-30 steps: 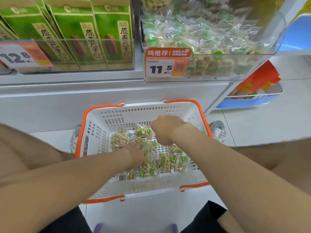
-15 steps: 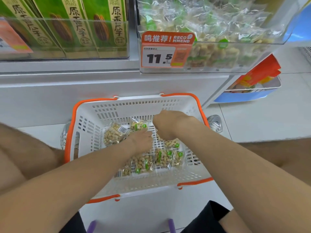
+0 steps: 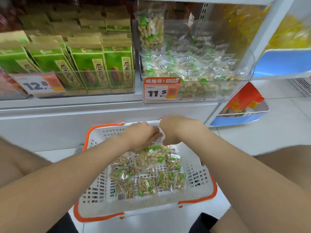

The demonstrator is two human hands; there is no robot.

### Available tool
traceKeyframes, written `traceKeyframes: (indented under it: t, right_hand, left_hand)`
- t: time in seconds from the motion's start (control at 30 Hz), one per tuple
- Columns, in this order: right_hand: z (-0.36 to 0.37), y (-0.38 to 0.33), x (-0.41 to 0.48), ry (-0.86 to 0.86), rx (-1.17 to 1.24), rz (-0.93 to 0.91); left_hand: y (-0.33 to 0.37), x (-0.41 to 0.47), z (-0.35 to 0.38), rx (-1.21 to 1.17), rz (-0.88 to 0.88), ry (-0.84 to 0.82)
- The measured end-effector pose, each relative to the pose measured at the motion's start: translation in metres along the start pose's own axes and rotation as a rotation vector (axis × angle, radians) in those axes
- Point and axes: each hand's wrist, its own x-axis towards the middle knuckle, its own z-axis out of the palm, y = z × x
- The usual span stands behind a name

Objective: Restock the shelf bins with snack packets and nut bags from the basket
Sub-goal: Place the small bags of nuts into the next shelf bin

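Observation:
A white basket [image 3: 196,185] with orange rim stands on the floor below the shelf, holding several clear peanut bags [image 3: 146,184] with green labels. My left hand [image 3: 141,135] and my right hand [image 3: 176,130] meet above the basket's far side and together grip the top of a bunch of peanut bags [image 3: 151,156] that hangs just above the others. On the shelf above right, a clear bin [image 3: 217,88] is filled with the same peanut bags; one bag [image 3: 150,31] stands upright at its back left.
Left of the peanut bin, a clear bin [image 3: 94,81] holds upright green seed packets. Price tags [image 3: 161,89] hang on the bin fronts. A blue-edged low shelf [image 3: 239,115] with orange packets is at right. White floor tiles surround the basket.
Both hands rose from the basket's bottom and came together, lifting a bunch of peanut bags. The view tilted up, showing more of the shelf.

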Motion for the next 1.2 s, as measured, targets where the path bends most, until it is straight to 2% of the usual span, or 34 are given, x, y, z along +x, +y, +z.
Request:
traceKeyframes:
  t: [0.17,0.23,0.43,0.57,0.67,0.77,0.93,1.0,1.13,1.2]
  right_hand:
    - [-0.035,0.016,-0.040,-0.232,0.220,0.048]
    - [-0.045,0.024,-0.051,-0.204,0.400,-0.009]
    - [-0.073,0.035,-0.085,0.255,0.839,-0.298]
    - [-0.088,0.042,-0.084,0.623,1.193,-0.183]
    - [-0.092,0.047,-0.070,0.669,1.435,-0.086]
    - [-0.099,0.042,-0.059,0.629,1.787,-0.082]
    - [-0.114,0.046,-0.048,0.862,1.920,-0.001]
    - [-0.119,0.052,-0.037,0.904,1.920,0.052]
    - [-0.128,0.069,-0.011,1.066,1.804,0.233]
    - [-0.133,0.079,0.000,1.116,1.725,0.280]
  left_hand:
    - [0.023,-0.028,-0.064,-0.112,0.204,0.365]
    - [0.023,-0.033,-0.081,-0.152,0.222,0.515]
    - [0.032,-0.038,-0.134,-0.240,0.102,0.911]
    - [0.031,-0.030,-0.165,-0.395,-0.086,1.093]
    - [0.035,-0.020,-0.188,-0.522,-0.237,1.098]
    - [0.033,-0.007,-0.204,-0.609,-0.400,0.953]
    - [0.024,0.006,-0.219,-0.609,-0.386,0.812]
    - [0.021,0.014,-0.221,-0.456,-0.388,0.781]
    - [0.006,0.028,-0.220,0.014,-0.362,0.735]
    - [-0.002,0.030,-0.214,0.129,-0.387,0.668]
